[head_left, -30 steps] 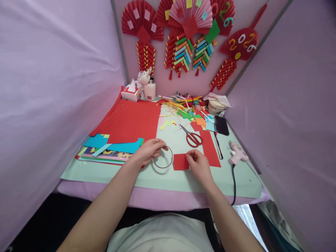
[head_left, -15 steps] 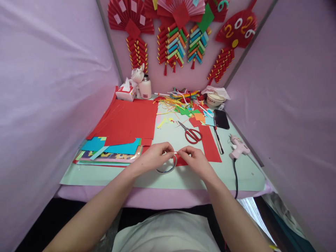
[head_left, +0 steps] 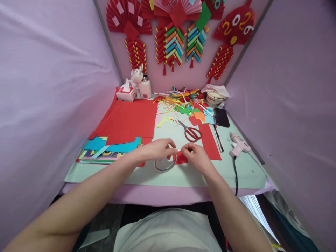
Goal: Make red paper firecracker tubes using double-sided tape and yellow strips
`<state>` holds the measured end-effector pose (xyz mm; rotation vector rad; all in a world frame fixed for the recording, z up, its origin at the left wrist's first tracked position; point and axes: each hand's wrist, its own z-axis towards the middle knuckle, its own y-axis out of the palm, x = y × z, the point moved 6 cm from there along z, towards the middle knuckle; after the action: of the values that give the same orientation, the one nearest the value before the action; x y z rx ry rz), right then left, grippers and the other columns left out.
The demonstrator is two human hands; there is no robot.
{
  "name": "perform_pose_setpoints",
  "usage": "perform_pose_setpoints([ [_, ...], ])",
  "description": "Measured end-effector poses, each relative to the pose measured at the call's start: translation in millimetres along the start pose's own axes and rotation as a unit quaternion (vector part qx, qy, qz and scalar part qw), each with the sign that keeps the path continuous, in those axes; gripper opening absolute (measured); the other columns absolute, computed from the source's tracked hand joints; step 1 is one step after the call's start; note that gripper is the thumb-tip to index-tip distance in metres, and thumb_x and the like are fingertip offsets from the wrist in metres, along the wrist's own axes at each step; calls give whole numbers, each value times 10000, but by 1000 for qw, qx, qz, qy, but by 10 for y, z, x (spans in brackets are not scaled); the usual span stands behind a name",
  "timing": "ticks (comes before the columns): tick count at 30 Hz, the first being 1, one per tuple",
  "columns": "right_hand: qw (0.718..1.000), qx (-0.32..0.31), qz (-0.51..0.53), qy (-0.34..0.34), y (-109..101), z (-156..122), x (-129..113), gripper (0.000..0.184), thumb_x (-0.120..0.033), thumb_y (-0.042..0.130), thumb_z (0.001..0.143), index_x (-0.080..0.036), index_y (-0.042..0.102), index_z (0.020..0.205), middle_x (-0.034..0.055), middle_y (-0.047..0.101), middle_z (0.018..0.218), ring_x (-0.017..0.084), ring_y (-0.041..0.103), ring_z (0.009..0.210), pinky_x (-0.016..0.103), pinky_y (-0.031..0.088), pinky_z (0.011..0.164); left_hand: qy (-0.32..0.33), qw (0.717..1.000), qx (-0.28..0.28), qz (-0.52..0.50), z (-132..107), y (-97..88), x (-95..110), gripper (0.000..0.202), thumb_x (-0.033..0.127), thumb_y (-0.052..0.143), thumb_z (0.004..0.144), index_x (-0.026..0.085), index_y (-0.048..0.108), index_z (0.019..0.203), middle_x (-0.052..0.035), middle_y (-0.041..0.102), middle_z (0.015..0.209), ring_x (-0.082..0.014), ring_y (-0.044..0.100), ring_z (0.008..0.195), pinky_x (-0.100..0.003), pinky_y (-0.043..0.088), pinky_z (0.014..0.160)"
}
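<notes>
My left hand [head_left: 157, 149] holds a thin roll of tape [head_left: 166, 165] near the table's front edge, fingers closed on its rim. Facing it, my right hand [head_left: 195, 156] pinches the white free end of the tape [head_left: 179, 150], stretched between the two hands. Under my right hand lies a small red paper rectangle [head_left: 181, 159], mostly hidden. Red-handled scissors [head_left: 191, 132] rest just beyond the hands, next to a long red paper strip [head_left: 210, 141].
A stack of red and blue paper sheets [head_left: 126, 122] lies at the left. Coloured scraps [head_left: 183, 106], a black phone [head_left: 222, 117], a bowl [head_left: 214, 98] and a pink glue gun [head_left: 237, 147] with cord are at the right. A tissue box [head_left: 125, 92] and bottle [head_left: 145, 89] stand behind.
My right hand left the red rectangle and came to the roll. Both hands now meet above it, with a short length of tape pulled out between them.
</notes>
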<state>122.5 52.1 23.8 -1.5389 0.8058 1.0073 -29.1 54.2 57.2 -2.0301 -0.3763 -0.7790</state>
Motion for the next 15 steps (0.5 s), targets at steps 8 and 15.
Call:
perform_pose_setpoints([
  [8,993,27,-111,18,-76,118,142,147,-309,482,708,-190,535,640,-20,551,591,130,475,577,242,319,541,-33,996,-77,22,330,-85,-77,210,368,610,660,184,633,563,-21,521,444,-115,364,378,-252,217,412],
  [15,973,48,-225,23,-44,174,288,132,-272,469,728,-192,544,654,19,621,730,156,531,696,265,330,640,-27,992,57,-110,647,-14,-237,200,282,674,571,199,555,432,9,385,329,-146,386,428,-269,253,459],
])
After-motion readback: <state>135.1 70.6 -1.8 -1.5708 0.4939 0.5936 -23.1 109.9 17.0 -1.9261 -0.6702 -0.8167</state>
